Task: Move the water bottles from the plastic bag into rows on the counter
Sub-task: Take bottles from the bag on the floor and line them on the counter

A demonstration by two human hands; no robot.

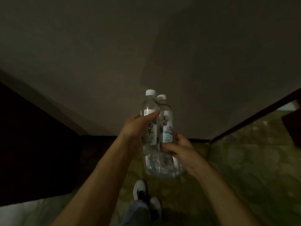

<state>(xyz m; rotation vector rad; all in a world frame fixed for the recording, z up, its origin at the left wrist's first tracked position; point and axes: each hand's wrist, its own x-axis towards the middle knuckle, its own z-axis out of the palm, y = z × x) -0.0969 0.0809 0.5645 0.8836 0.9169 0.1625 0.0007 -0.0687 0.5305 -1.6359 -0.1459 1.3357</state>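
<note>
Clear water bottles (156, 126) upright | left hand (138, 128) grip wraps one | right hand (177, 149) grip clasps other

Both my forearms extend forward, converging at centre. My left hand (135, 128) curls its fingers, thumb raised along the upper side; my right hand (179, 150) grips lower, fingers curled inward.
</note>
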